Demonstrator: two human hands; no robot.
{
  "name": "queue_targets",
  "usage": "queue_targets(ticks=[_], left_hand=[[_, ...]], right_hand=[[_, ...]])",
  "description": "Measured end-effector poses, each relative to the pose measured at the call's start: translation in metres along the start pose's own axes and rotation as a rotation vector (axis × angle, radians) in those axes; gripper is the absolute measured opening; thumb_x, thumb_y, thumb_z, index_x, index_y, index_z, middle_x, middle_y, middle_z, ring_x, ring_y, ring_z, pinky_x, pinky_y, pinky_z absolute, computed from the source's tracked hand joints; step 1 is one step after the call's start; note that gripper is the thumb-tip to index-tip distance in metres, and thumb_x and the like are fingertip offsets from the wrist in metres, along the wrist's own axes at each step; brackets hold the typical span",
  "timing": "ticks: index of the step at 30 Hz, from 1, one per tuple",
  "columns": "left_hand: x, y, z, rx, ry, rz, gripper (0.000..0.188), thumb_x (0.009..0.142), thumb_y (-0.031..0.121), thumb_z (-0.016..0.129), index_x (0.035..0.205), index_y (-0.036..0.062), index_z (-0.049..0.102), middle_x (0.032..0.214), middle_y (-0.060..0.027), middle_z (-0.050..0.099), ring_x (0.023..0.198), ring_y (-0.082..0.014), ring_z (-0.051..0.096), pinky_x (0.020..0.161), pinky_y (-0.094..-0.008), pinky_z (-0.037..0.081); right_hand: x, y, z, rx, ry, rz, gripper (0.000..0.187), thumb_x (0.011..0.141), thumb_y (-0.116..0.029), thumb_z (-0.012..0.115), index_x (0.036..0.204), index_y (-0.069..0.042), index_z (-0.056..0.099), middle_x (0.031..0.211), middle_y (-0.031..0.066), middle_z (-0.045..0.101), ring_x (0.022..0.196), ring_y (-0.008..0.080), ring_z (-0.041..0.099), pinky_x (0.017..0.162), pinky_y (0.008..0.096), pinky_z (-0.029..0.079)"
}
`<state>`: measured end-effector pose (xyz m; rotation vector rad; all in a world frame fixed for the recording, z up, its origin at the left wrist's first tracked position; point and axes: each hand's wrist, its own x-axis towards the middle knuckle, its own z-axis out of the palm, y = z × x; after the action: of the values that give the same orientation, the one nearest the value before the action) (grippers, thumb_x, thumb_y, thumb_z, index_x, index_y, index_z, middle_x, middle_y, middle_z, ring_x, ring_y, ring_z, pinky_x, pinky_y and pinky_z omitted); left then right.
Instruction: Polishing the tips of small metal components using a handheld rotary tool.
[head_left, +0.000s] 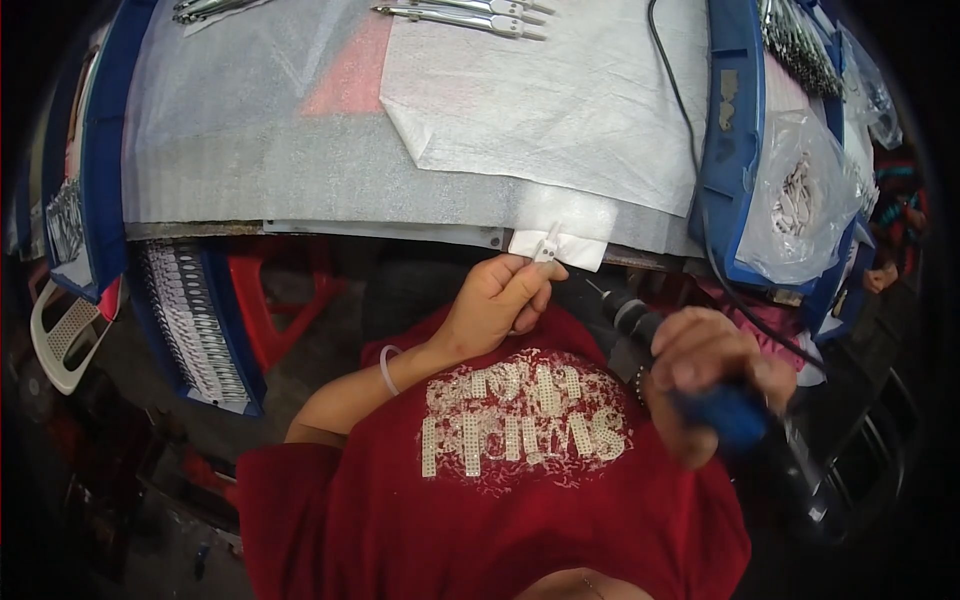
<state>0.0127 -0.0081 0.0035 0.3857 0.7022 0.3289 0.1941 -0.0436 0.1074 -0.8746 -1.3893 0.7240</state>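
Clock centred on work.

Item 1: metal part (546, 248), qty 1. Silvery, smooth, small w/ flat body, slim prong pointing approx. 12; dark dots on face, screws or holes, can't tell. Pos.: over white pad (567, 208) at table's near edge.

Item 2: L hand (506, 292), at 7. Thumb & fingers pinched on metal part.

Item 3: R hand (712, 362), at 4, well apart from L hand; blurred. Wrapped round power driver (634, 316): black/blue, rounded body, thin bit (594, 287) angled twd metal part, near but not touching.

Step (judged): holding part steady, driver brought to it. Next move seems to call for bit tip lined up w/ part, L grip firm.

Surrounds: white sheet (540, 120) at 12, thin, creased, corner turned up. Grey foam sheet (300, 170) at 10, matte, fine-grained. Long metal instruments (470, 17), 11 to 12: slender, shiny, pointed. Black cable (670, 70) at 1. Blue bin (728, 165) at 2, rigid plastic; clear bag (795, 215) nr 3, crinkled, metal pcs inside.
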Motion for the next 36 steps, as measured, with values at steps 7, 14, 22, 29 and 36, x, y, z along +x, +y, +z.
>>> queue_targets(ticks=[7, 14, 22, 29, 36], left_hand=[[-0.001, 0.008, 0.004, -0.012, 0.050, -0.098, 0.023, 0.096, 0.019, 0.052, 0.099, -0.0011, 0.061, 0.065, 0.0031, 0.049, 0.051, -0.0034, 0.039, 0.046, -0.0177, 0.029], [0.000, 0.006, 0.005, 0.012, 0.101, -0.101, 0.023, 0.097, 0.022, 0.051, 0.095, 0.0012, 0.061, 0.065, 0.0042, 0.050, 0.052, -0.0012, 0.038, 0.046, -0.0159, 0.030], [0.001, 0.002, 0.001, 0.050, 0.100, -0.069, 0.030, 0.096, 0.025, 0.053, 0.073, 0.0046, 0.057, 0.060, 0.0042, 0.049, 0.051, -0.0022, 0.040, 0.046, -0.0174, 0.031], [0.002, 0.002, 0.001, 0.046, 0.102, -0.066, 0.032, 0.095, 0.026, 0.054, 0.071, 0.0045, 0.057, 0.059, 0.0038, 0.049, 0.052, -0.0024, 0.040, 0.047, -0.0180, 0.031], [0.002, -0.001, -0.002, 0.066, 0.089, -0.026, 0.032, 0.096, 0.024, 0.053, 0.071, 0.0041, 0.056, 0.060, 0.0036, 0.049, 0.052, -0.0026, 0.040, 0.048, -0.0186, 0.032]], right_hand=[[0.012, 0.007, 0.020, -0.033, -0.155, -0.065, 0.059, 0.081, -0.039, 0.072, 0.117, -0.011, 0.035, 0.082, 0.0048, 0.062, 0.059, 0.0160, 0.063, 0.056, 0.0284, 0.053], [0.015, 0.021, 0.034, 0.139, -0.103, -0.090, 0.047, 0.071, -0.012, 0.079, 0.100, -0.004, 0.043, 0.081, 0.0177, 0.064, 0.062, 0.0260, 0.066, 0.058, 0.0376, 0.056], [0.018, 0.023, 0.036, -0.019, -0.178, -0.091, 0.054, 0.082, -0.036, 0.071, 0.112, -0.008, 0.036, 0.077, 0.0076, 0.063, 0.057, 0.0170, 0.064, 0.053, 0.0285, 0.054], [0.020, 0.025, 0.045, 0.115, -0.054, -0.095, 0.042, 0.071, -0.013, 0.080, 0.094, -0.003, 0.046, 0.076, 0.0165, 0.063, 0.059, 0.0238, 0.064, 0.054, 0.0356, 0.055], [0.029, 0.021, 0.049, 0.082, -0.116, -0.019, 0.038, 0.067, -0.007, 0.080, 0.087, 0.000, 0.049, 0.081, 0.0181, 0.063, 0.058, 0.0258, 0.063, 0.053, 0.0359, 0.055]])
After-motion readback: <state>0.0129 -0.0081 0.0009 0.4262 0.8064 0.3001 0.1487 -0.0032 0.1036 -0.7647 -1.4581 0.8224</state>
